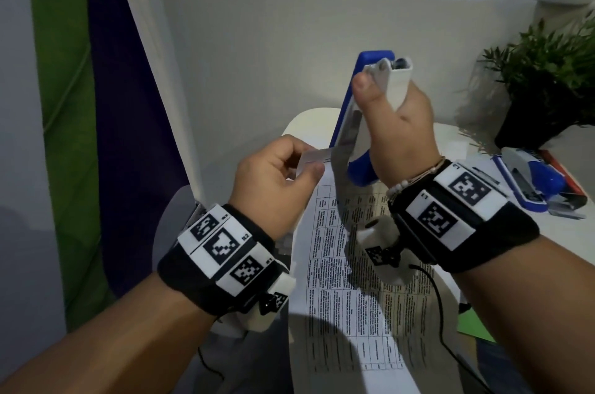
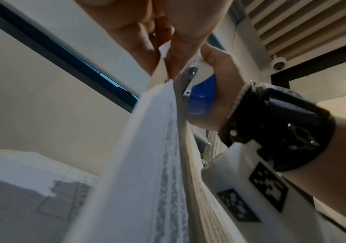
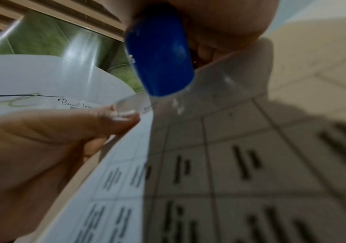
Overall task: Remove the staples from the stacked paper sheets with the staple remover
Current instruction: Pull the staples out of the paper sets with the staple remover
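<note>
The stapled sheets (image 1: 341, 281), printed with tables of text, are lifted at their top corner, and my left hand (image 1: 302, 165) pinches that corner between thumb and fingers. My right hand (image 1: 386, 104) grips a blue and white staple remover (image 1: 370, 97) held nearly upright, thumb along its white side. The tool's lower metal end meets the paper's top edge just beside the pinch. From the left wrist, the sheets (image 2: 147, 148) hang edge-on below the fingers (image 2: 167, 54), with the tool (image 2: 201, 95) beside them. The right wrist view shows the tool's blue end (image 3: 159, 57) over the sheets (image 3: 209, 164). No staple is discernible.
A second blue stapler (image 1: 528, 181) lies on the white table (image 1: 309, 120) at the right, behind my right wrist. A potted plant (image 1: 553, 88) stands at the far right. A green sheet (image 1: 473, 323) shows at the lower right. A white panel rises behind the table.
</note>
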Available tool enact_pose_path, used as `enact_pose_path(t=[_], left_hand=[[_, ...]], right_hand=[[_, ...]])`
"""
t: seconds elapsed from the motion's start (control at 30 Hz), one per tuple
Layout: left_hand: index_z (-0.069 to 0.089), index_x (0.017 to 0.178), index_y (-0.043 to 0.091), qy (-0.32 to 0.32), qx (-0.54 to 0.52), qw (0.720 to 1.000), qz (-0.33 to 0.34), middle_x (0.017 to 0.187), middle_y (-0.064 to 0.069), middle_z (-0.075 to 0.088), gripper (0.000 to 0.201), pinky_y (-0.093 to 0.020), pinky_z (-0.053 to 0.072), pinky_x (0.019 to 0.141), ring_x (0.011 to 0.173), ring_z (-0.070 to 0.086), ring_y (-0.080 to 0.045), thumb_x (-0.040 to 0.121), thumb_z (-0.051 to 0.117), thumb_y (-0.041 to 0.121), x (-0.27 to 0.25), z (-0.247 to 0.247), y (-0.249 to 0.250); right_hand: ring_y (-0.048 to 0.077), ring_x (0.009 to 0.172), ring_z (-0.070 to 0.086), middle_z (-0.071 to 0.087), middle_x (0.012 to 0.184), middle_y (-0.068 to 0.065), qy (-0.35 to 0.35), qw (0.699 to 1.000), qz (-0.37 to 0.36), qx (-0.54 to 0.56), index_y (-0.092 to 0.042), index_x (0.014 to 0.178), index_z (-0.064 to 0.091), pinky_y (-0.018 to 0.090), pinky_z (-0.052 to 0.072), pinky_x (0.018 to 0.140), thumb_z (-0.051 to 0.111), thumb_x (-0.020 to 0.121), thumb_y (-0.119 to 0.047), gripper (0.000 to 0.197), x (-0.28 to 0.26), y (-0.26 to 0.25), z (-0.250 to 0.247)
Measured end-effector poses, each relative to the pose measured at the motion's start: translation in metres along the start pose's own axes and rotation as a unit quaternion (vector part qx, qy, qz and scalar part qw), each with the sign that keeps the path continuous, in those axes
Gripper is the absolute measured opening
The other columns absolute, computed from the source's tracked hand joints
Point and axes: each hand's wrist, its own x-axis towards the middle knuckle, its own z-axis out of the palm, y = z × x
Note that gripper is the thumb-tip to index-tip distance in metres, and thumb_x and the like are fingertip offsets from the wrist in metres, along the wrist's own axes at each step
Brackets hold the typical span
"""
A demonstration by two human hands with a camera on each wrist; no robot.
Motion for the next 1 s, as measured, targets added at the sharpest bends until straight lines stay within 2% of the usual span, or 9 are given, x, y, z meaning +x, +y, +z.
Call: enact_pose_path(t=[0.2,0.33,0.43,0.53,0.63,0.7,0.8,0.9,1.0], left_hand=[[0.062,0.079,0.028,-0.013,-0.030,0.999,0.025,0.075,0.007,0.067,0.021,-0.025,0.055,0.065,0.070,0.063,-0.010,0.077,0.073,0.011,-0.003,0.001,0.004],[0.062,0.092,0.038,-0.074,-0.006,0.997,-0.002,0.091,0.012,0.068,0.041,-0.025,0.054,0.076,0.084,0.064,-0.002,0.057,0.084,0.038,-0.004,0.003,0.005],[0.063,0.080,0.040,-0.068,0.005,0.998,-0.012,0.082,0.015,0.069,0.037,-0.021,0.053,0.072,0.079,0.063,0.004,0.051,0.086,0.039,-0.003,0.008,0.009],[0.062,0.067,0.038,-0.024,0.025,0.999,-0.004,0.073,0.013,0.067,0.032,-0.027,0.055,0.065,0.069,0.064,-0.003,0.048,0.087,0.045,0.001,0.011,0.009],[0.067,0.070,0.023,-0.018,0.074,0.997,0.030,0.068,0.003,0.065,0.042,-0.039,0.053,0.059,0.065,0.062,-0.017,0.049,0.075,0.058,-0.001,0.012,0.006],[0.068,0.071,0.020,-0.026,0.083,0.996,0.031,0.065,0.003,0.064,0.040,-0.039,0.052,0.058,0.063,0.061,-0.017,0.053,0.076,0.055,-0.001,0.012,0.003],[0.064,0.074,0.038,-0.083,0.045,0.996,0.004,0.073,0.014,0.066,0.026,-0.030,0.053,0.067,0.071,0.063,-0.007,0.059,0.085,0.038,0.002,0.010,-0.002],[0.054,0.092,0.052,-0.124,-0.001,0.992,-0.012,0.092,0.023,0.064,0.057,-0.027,0.055,0.076,0.085,0.065,-0.005,0.069,0.079,0.006,0.000,0.001,-0.015],[0.056,0.088,0.041,-0.064,-0.021,0.997,-0.023,0.085,0.021,0.066,0.050,-0.027,0.056,0.070,0.081,0.066,-0.002,0.070,0.076,-0.001,-0.005,-0.008,-0.029]], right_hand=[[0.006,0.053,0.043,0.042,0.054,-0.013,0.025,0.999,-0.011,0.018,-0.025,0.064,0.044,0.020,0.036,0.055,0.047,0.078,-0.057,0.034,0.001,0.006,0.002],[0.007,0.052,0.041,0.040,0.053,-0.013,0.023,0.998,-0.027,0.046,-0.024,0.065,0.043,0.020,0.035,0.054,0.048,0.079,-0.053,0.033,0.001,0.003,0.005],[0.010,0.054,0.042,0.041,0.055,-0.014,0.023,0.998,-0.023,0.059,-0.023,0.066,0.045,0.024,0.037,0.057,0.050,0.076,-0.053,0.033,-0.001,0.002,0.009],[0.008,0.054,0.042,0.041,0.055,-0.014,0.030,0.997,-0.023,0.067,-0.023,0.065,0.045,0.024,0.037,0.057,0.051,0.075,-0.053,0.032,-0.002,0.001,0.011],[0.007,0.052,0.039,0.039,0.052,-0.015,0.026,0.996,-0.028,0.077,-0.023,0.063,0.043,0.022,0.034,0.056,0.051,0.076,-0.050,0.032,-0.003,0.002,0.011],[0.006,0.051,0.039,0.040,0.050,-0.016,0.027,0.996,-0.027,0.078,-0.024,0.062,0.043,0.021,0.034,0.055,0.052,0.076,-0.049,0.030,-0.004,0.004,0.010],[0.007,0.053,0.041,0.042,0.051,-0.016,0.035,0.996,-0.016,0.078,-0.025,0.064,0.044,0.025,0.035,0.057,0.052,0.075,-0.051,0.029,-0.006,0.010,0.010],[0.011,0.056,0.044,0.044,0.054,-0.015,0.034,0.996,0.022,0.080,-0.026,0.067,0.045,0.028,0.039,0.059,0.056,0.073,-0.053,0.030,-0.006,0.015,0.005],[0.005,0.056,0.051,0.051,0.056,-0.015,0.056,0.992,0.056,0.100,-0.026,0.073,0.048,0.025,0.046,0.062,0.059,0.079,-0.042,0.020,-0.005,0.019,-0.006]])
